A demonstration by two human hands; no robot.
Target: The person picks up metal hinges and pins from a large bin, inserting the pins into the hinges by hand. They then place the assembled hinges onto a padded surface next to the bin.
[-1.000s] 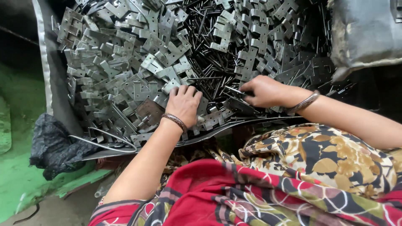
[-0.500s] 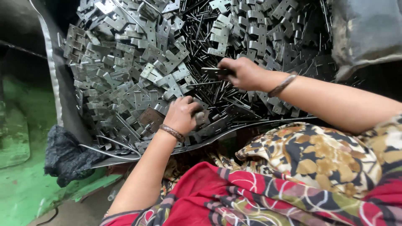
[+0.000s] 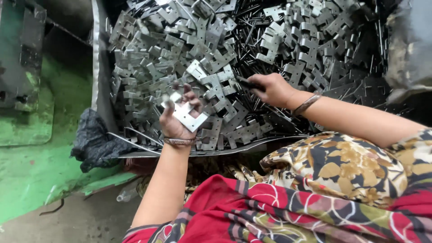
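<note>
- Cloth [image 3: 92,141]: dark, bunched at the tray's left corner.
- Tray [image 3: 100,90]: sheet metal, heaped with stamped plates [image 3: 148,81] and thin pins [image 3: 252,40].
- Left hand [image 3: 177,118]: grip closed on one plate [image 3: 189,114], lifted above the heap, long axis tilted down to the right.
- Right hand [image 3: 273,89]: grip pinching a dark pin [image 3: 248,83], just right of the lifted plate and pointing left towards it.

Dim, flat daylight — soft glints on metal, motion-blurred fingers, dark corners.
</note>
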